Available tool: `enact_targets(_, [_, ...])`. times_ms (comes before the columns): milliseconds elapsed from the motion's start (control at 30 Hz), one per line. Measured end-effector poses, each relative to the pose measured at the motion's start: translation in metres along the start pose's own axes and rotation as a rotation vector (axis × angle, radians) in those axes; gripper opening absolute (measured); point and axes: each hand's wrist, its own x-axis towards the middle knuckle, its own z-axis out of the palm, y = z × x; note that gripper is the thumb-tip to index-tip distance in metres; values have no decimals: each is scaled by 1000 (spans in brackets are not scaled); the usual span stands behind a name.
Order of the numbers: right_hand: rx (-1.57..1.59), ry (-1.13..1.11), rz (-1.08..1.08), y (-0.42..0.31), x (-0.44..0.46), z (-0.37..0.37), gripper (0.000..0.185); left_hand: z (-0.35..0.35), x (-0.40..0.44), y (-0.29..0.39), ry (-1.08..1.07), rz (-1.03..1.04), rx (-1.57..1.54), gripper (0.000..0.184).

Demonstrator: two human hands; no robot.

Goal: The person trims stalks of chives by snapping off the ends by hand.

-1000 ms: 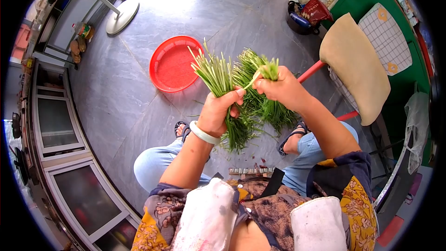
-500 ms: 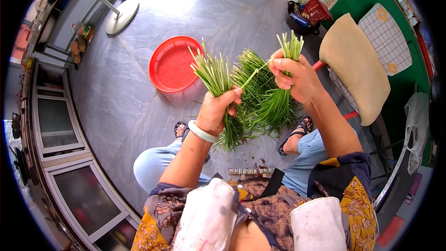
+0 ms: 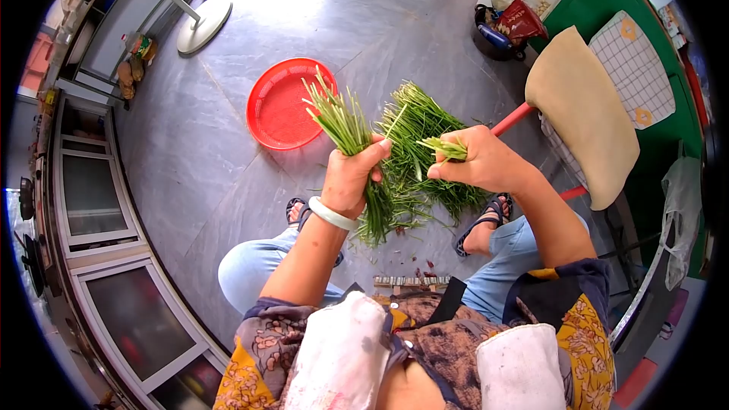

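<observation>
My left hand (image 3: 349, 180) is closed around a bunch of green chives (image 3: 341, 123), whose pale cut ends fan upward while the leaves hang below the fist. A white bangle (image 3: 332, 214) circles that wrist. To the right, my right hand (image 3: 492, 161) grips a smaller bunch of chives (image 3: 445, 148), its pale ends pointing left past the thumb. Most of this second bunch is hidden by the hand. Beneath and between the two hands lies a loose heap of chives (image 3: 414, 114) on the grey floor.
A red plastic basket (image 3: 253, 118) sits on the floor ahead, left of the heap. A fan base (image 3: 205, 26) stands at the back left, and cabinets (image 3: 118, 220) line the left side. On the right are a chair with a tan cover (image 3: 581, 106) and a dark pot (image 3: 493, 42).
My right hand has turned, and its bunch has swung from upright to pointing left. The strand stretched between the hands is gone. My left hand has barely moved.
</observation>
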Motion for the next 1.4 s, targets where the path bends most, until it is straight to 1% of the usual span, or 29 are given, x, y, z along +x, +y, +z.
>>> enact_targets(133, [178, 110, -48, 9, 6, 4, 17, 2, 0, 1, -20, 0, 5, 20])
enact_targets(200, [198, 211, -71, 10, 13, 9, 23, 6, -1, 3, -71, -18, 15, 19])
enact_targets(300, [416, 289, -70, -3, 21, 27, 22, 10, -4, 5, -169, -72, -8, 17])
enact_targets(333, [518, 229, -114, -4, 22, 31, 19, 15, -7, 7, -198, -83, -8, 17])
enact_targets(400, [552, 332, -62, -2, 25, 36, 20, 21, -10, 8, -246, -82, -14, 16])
enact_targets(467, [536, 451, -28, 1, 28, 27, 22, 18, -8, 7, -287, -133, 20, 18])
enact_targets(500, [687, 512, -84, 5, 32, 21, 23, 15, -7, 5, -308, -157, 36, 19])
enact_targets(567, [932, 556, -170, 12, 37, -4, 21, 11, -6, 2, -343, -215, 5, 19])
enact_targets(633, [1040, 665, -156, 13, 33, -26, 21, 8, -6, -1, -371, -249, -4, 19])
enact_targets(700, [1037, 774, -185, 15, 28, -46, 23, 7, -8, 0, -381, -280, -11, 19])
enact_targets(900, [1076, 819, -342, 26, 12, -81, 21, 7, -9, 0, -381, -309, 4, 19])
enact_targets(1100, [1059, 948, -404, 34, -3, -110, 20, 1, -5, -5, -392, -317, 22, 18])
enact_targets(1133, [1052, 977, -388, 34, -5, -112, 19, 1, -5, -5, -390, -314, 26, 18])
enact_targets(1233, [1051, 969, -391, 36, -5, -112, 19, 0, -5, -4, -393, -332, 18, 18])
enact_targets(1333, [1049, 986, -388, 32, -6, -108, 19, -2, -3, -6, -330, -281, 38, 17])
enact_targets(1400, [1046, 969, -407, 30, -5, -104, 20, -5, 2, -14, -215, -236, -70, 16])
